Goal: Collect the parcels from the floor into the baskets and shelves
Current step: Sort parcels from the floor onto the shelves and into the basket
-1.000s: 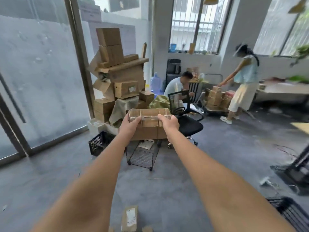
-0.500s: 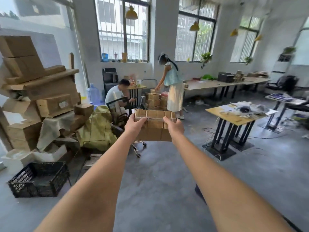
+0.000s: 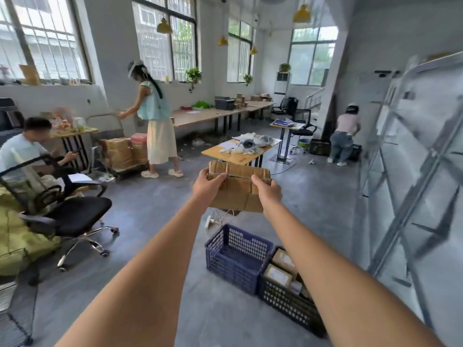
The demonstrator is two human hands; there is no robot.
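Head view: you hold a flat bundle of cardboard parcels (image 3: 239, 187) at arm's length in front of you, level with your chest. Your left hand (image 3: 208, 187) grips the bundle's left end, thumb on top and fingers curled beneath. Your right hand (image 3: 268, 191) grips the right end the same way. The grip is closed on the bundle at both ends, and the bundle sags slightly lower on the near side.

Below the grip and a little to the right, a blue plastic basket (image 3: 236, 256) stands on the grey floor (image 3: 155, 216); no parcels show inside it. Touching its right side is a black basket (image 3: 288, 296) that already holds several labelled parcels (image 3: 280, 271). To the right of the grip, well apart, stands a grey metal shelf rack (image 3: 416, 171), blurred in this view.

The blue basket looks like the closest place to put the bundle. To do this well, keep both ends held evenly so the taped pieces do not slide apart. Step forward until the bundle is over the basket's opening, then bend and lower it flat. Let go only once it rests on the bottom. A white power strip and cord (image 3: 213, 219) lie on the floor just beyond the basket, so watch your feet.
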